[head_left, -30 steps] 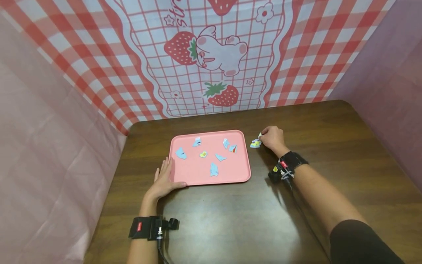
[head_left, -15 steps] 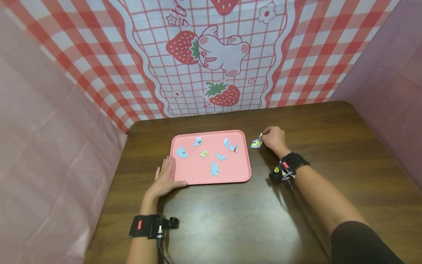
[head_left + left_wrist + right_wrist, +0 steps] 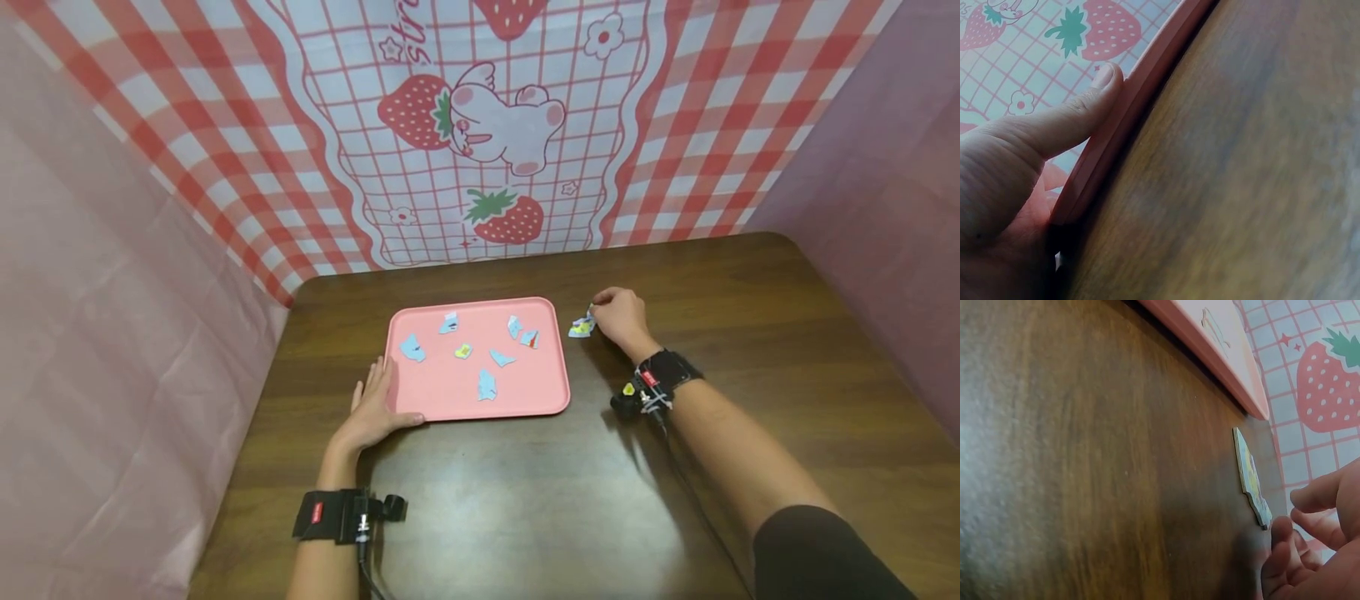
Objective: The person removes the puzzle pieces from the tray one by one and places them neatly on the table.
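In the head view my left hand [image 3: 371,414] rests against the front left corner of a pink tray [image 3: 442,402], fingers straight along its side and thumb at the front edge. The left wrist view shows the thumb [image 3: 1079,115] lying on the rim. Several light blue puzzle pieces [image 3: 487,386] and a small yellow one [image 3: 462,352] lie spread in the tray. Right of it, a patterned yellow and blue puzzle section [image 3: 580,327] lies flat on the table. My right hand [image 3: 621,317] pinches a small puzzle piece [image 3: 591,311] at that section's upper right edge; the fingertips partly hide it.
The brown wooden table [image 3: 495,500] extends around the tray. A strawberry-print checked cloth [image 3: 510,125] hangs at the back, and pink cloth [image 3: 112,333] hangs at the left. A cable [image 3: 697,500] trails from the right wrist camera.
The small piece in my right fingers has come down from a raised position toward the section on the table. My left hand and the tray stay put.
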`<state>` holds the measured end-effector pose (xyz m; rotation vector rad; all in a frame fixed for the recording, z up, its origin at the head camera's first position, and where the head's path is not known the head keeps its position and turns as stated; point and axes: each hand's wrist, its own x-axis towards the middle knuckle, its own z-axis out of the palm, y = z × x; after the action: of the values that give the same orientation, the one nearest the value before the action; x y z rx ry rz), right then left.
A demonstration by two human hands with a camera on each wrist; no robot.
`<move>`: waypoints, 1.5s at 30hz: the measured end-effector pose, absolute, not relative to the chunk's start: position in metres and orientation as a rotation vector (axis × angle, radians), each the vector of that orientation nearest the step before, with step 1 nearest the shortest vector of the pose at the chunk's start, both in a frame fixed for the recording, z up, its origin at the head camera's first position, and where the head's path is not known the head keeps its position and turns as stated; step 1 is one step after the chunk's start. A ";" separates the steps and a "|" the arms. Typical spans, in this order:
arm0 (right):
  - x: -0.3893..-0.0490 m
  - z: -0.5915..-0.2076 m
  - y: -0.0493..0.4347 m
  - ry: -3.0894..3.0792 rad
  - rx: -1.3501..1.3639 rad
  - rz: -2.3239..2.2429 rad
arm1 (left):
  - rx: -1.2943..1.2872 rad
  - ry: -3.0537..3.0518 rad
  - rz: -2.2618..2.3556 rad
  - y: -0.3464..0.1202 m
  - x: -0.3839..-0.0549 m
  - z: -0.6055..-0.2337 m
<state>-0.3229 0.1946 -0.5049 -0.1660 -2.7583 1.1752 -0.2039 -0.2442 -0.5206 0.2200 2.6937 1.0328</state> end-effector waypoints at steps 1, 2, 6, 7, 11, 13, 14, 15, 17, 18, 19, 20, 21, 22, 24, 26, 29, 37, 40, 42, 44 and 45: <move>-0.323 -0.505 0.194 -2.755 -0.161 1.182 | 0.218 2.693 1.036 -0.244 -0.204 -0.521; -0.322 -0.505 0.193 -2.751 -0.156 1.189 | 0.217 2.692 1.039 -0.245 -0.204 -0.521; -0.321 -0.506 0.188 -2.751 -0.135 1.213 | 0.207 2.695 1.031 -0.245 -0.203 -0.521; -0.320 -0.506 0.187 -2.754 -0.130 1.217 | 0.204 2.696 1.028 -0.246 -0.203 -0.521; -0.319 -0.504 0.181 -2.765 -0.093 1.231 | 0.202 2.694 1.026 -0.246 -0.203 -0.521; -0.319 -0.503 0.178 -2.771 -0.071 1.249 | 0.203 2.694 1.029 -0.245 -0.202 -0.520; -0.318 -0.502 0.176 -2.771 -0.060 1.260 | 0.204 2.693 1.031 -0.245 -0.202 -0.520; -0.318 -0.501 0.175 -2.771 -0.048 1.275 | 0.204 2.692 1.035 -0.245 -0.202 -0.520; -0.317 -0.499 0.171 -2.771 -0.026 1.287 | 0.201 2.692 1.038 -0.245 -0.201 -0.520; -0.316 -0.498 0.169 -2.771 -0.018 1.296 | 0.202 2.693 1.039 -0.245 -0.201 -0.519; -0.316 -0.497 0.166 -2.772 -0.005 1.301 | 0.203 2.695 1.037 -0.245 -0.201 -0.520; -0.315 -0.496 0.164 -2.772 0.009 1.301 | 0.203 2.694 1.039 -0.245 -0.201 -0.520; -0.315 -0.495 0.161 -2.772 0.023 1.305 | 0.203 2.694 1.039 -0.245 -0.201 -0.520; -0.314 -0.494 0.159 -2.772 0.039 1.304 | 0.204 2.693 1.038 -0.245 -0.201 -0.520; -0.313 -0.493 0.154 -2.769 0.071 1.322 | 0.206 2.694 1.038 -0.245 -0.201 -0.520; -0.311 -0.491 0.149 -2.764 0.106 1.311 | 0.211 2.691 1.041 -0.245 -0.201 -0.520; -0.308 -0.487 0.142 -2.757 0.155 1.301 | 0.219 2.691 1.047 -0.245 -0.201 -0.519; -0.300 -0.483 0.129 -2.782 0.220 1.294 | 0.222 2.693 1.041 -0.244 -0.201 -0.518; -0.298 -0.483 0.126 -2.786 0.249 1.278 | 0.218 2.694 1.035 -0.244 -0.202 -0.518; -0.298 -0.484 0.124 -2.785 0.274 1.265 | 0.215 2.694 1.032 -0.244 -0.202 -0.518; -0.297 -0.486 0.123 -2.782 0.290 1.253 | 0.213 2.693 1.029 -0.244 -0.202 -0.518; -0.297 -0.486 0.122 -2.777 0.301 1.247 | 0.212 2.692 1.029 -0.244 -0.202 -0.517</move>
<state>-0.2975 0.1225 -0.4861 0.3013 -2.7769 1.2469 -0.2022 -0.2436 -0.5173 0.2123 2.6920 1.0295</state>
